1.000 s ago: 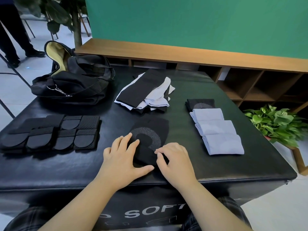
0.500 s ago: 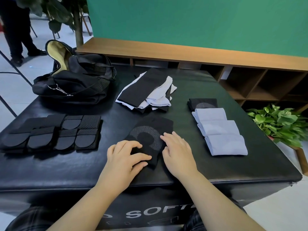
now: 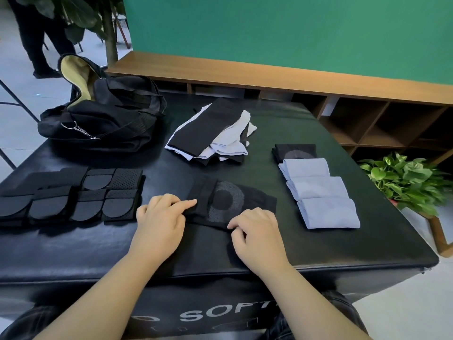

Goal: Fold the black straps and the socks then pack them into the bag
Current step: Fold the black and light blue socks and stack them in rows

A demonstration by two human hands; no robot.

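Observation:
A black sock with a grey ring pattern (image 3: 230, 200) lies flat in front of me on the black padded table (image 3: 318, 246). My left hand (image 3: 159, 224) holds its left edge, index finger stretched over the fabric and the other fingers curled. My right hand (image 3: 257, 234) pinches the sock's near edge with curled fingers. Folded black straps (image 3: 73, 195) lie in rows at the left. One folded black sock (image 3: 294, 150) and three folded light blue socks (image 3: 318, 190) line the right side. A loose sock pile (image 3: 215, 136) sits at the back, beside the open black bag (image 3: 103, 119).
A wooden shelf unit (image 3: 367, 123) runs behind the table below a green wall. A potted plant (image 3: 407, 182) stands off the table's right edge. A person's legs (image 3: 36, 35) and a tree trunk (image 3: 110, 33) are at the far left.
The black sock now lies wider and turned more to the right. My left hand has moved to its left edge and my right hand has drawn back to its near edge.

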